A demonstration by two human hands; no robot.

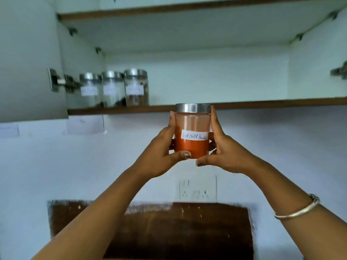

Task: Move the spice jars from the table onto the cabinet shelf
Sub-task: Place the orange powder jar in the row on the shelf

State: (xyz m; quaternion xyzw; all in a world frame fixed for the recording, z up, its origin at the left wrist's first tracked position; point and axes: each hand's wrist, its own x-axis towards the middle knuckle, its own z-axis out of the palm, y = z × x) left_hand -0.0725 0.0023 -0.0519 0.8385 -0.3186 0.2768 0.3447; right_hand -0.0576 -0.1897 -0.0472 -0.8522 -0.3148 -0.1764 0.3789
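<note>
We have the clear glass, steel-lidded jar of red chilli powder [192,128] upright in mid-air, lid level with the brown-edged white cabinet shelf [272,102]; left hand [159,149] and right hand [228,150] grip its sides, fingers [215,121] curled round, thumbs at the base; three steel-lidded glass jars [113,89] stand at shelf's left end.

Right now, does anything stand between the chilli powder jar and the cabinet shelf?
Nothing visible does. The shelf behind the chilli powder jar is bare; three other jars stand further left. It must rise above the shelf's front edge.
</note>
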